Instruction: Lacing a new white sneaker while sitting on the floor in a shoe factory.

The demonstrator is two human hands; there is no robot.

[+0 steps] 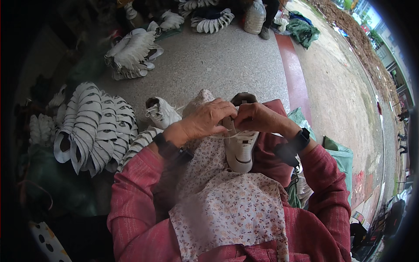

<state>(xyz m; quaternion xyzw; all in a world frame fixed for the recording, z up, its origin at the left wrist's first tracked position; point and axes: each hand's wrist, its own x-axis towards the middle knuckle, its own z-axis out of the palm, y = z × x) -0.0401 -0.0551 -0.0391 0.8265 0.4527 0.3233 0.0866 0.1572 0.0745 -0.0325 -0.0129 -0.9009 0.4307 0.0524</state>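
Observation:
A white sneaker (239, 153) with a dark lining at its opening lies lengthwise on my lap, over a floral apron (231, 209). Its toe points toward me. My left hand (203, 120) reaches over the shoe's lacing from the left, its fingers closed on the white shoelace (238, 132). From the right, my right hand (262, 118) pinches at the same lacing, thumb and finger pressed together close to the left fingertips. The exact point where the fingers grip the lace is partly hidden. Left of my knee stands another white sneaker (162, 112) with loose laces.
Large bundles of white shoe uppers (94, 129) stand at the left. More stacked uppers (133, 52) lie on the speckled floor (205, 56) farther off. A big plastic jug (255, 17) stands at the back beside a person's foot (265, 32). Green sacks (338, 159) sit at my right.

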